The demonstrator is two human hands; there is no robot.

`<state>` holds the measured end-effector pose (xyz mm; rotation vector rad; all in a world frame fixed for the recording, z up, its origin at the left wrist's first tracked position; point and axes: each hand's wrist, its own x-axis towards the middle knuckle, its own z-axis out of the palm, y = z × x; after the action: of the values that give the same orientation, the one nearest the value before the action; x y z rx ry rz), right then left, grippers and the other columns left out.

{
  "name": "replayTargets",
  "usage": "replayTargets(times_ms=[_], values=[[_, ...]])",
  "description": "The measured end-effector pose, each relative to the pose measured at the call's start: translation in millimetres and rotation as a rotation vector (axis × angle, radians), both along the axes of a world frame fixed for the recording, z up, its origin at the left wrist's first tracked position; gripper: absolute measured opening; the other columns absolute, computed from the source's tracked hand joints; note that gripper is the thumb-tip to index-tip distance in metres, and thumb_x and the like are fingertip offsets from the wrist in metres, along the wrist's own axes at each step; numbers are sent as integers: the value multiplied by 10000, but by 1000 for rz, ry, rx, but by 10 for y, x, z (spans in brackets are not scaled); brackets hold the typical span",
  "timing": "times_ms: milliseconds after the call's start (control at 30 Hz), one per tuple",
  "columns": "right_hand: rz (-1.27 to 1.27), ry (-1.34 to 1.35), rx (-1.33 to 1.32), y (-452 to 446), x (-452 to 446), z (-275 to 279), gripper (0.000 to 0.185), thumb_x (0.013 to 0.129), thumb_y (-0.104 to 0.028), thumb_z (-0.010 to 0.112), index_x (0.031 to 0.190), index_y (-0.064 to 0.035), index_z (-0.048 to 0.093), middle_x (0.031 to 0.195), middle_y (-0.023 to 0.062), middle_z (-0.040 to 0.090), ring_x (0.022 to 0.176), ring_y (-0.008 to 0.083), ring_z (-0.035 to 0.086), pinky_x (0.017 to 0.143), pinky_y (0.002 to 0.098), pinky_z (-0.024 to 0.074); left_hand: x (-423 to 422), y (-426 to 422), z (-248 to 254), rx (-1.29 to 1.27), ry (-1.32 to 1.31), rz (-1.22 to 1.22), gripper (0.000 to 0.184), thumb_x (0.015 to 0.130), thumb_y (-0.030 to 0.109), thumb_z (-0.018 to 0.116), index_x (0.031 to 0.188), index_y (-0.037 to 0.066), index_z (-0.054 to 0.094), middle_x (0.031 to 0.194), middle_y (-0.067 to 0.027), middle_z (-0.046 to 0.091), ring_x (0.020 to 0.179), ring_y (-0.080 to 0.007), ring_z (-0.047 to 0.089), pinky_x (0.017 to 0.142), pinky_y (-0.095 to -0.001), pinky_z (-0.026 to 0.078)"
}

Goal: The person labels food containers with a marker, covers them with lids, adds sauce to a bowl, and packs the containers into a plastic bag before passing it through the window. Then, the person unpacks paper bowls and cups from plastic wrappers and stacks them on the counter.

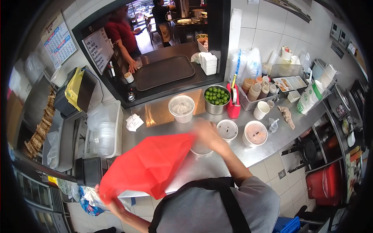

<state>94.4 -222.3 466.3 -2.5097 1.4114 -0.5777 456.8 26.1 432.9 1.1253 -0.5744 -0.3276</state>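
A large red bag point(145, 165), soft and loosely spread, stretches across the front of the steel counter between my two hands. Its lower left edge is pinched in my left hand point(101, 196), partly behind the material. At the upper right corner my right hand point(206, 135) is closed on it, smeared by motion. Below that hand, a lidded container point(202, 150) is partly covered by the bag. Close by on the right stand a white lidded tub point(227, 130) and another with orange-pink contents point(255, 134). A bigger lidded tub point(181, 109) stands behind.
A pot of limes point(216, 97) and a sauce-bottle basket point(254, 97) stand at the back. Plastic lids fill a white basket point(104, 134) on the left. Beyond, a dark tray point(165, 73) lies on the pass-through ledge, where another person's hand point(133, 66) rests near a glass.
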Motion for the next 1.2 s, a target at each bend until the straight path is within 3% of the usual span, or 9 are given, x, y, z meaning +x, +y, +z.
replayTargets(times_ms=[133,300,433,567,667,833,1000,1100,1200], values=[[489,-493,-20,353,513,430,874,754,-253,642,1427,-118,101,1458,156,143,1350,305,151,1057,506,150,-672,-465,315,62,-236,-138,322,871,274,558,1107,88,444,1002,-41,507,911,-140,501,813,-275,407],[539,-15,-215,544,1127,318,894,713,-2,583,1432,-162,76,1461,149,136,1349,294,170,1050,552,140,-1200,-608,489,114,-370,-690,247,761,-17,517,993,48,464,931,-46,484,788,-92,489,639,-208,401],[208,-511,-455,40,1040,384,719,706,25,531,1373,-121,306,1279,165,404,1149,290,437,979,531,266,-1474,-479,831,385,-99,-884,401,656,-140,521,1011,37,457,895,-46,489,732,-86,496,591,-189,382],[149,-774,-706,76,737,698,454,691,-79,594,1143,-77,556,1018,103,550,921,229,545,938,468,316,-1248,-523,329,485,-522,-280,484,626,-114,565,1069,31,435,833,-18,490,722,-80,500,598,-187,395],[104,-810,-881,119,641,669,404,658,-217,671,1023,-52,616,959,93,564,853,219,558,864,416,369,-1004,-546,172,409,-313,-240,314,783,-4,546,1082,27,455,924,-62,561,842,-121,539,743,-241,425],[279,-596,-634,158,682,226,324,658,-147,630,967,-53,594,861,86,511,781,236,523,766,378,374,-981,-296,339,-61,751,-395,337,892,181,497,1182,19,446,1033,-84,577,954,-191,552,837,-331,451],[364,-417,-116,18,678,-367,202,667,-8,561,866,-40,554,896,97,527,862,238,539,792,348,408,-70,274,-103,433,321,-624,392,786,44,583,1161,26,471,985,-55,585,894,-187,554,795,-327,461],[334,-1225,1088,-223,532,-211,196,726,47,528,901,-38,553,910,75,562,928,199,546,816,324,433,35,330,-167,765,-80,-842,388,725,-32,586,1098,29,499,933,-42,582,862,-168,546,770,-300,456],[741,-1048,984,-160,406,-78,161,855,-120,556,970,-6,557,858,48,593,888,150,542,795,290,443,-46,268,-227,877,-672,-773,280,676,-81,512,932,31,524,869,-29,541,817,-124,520,720,-234,432]])
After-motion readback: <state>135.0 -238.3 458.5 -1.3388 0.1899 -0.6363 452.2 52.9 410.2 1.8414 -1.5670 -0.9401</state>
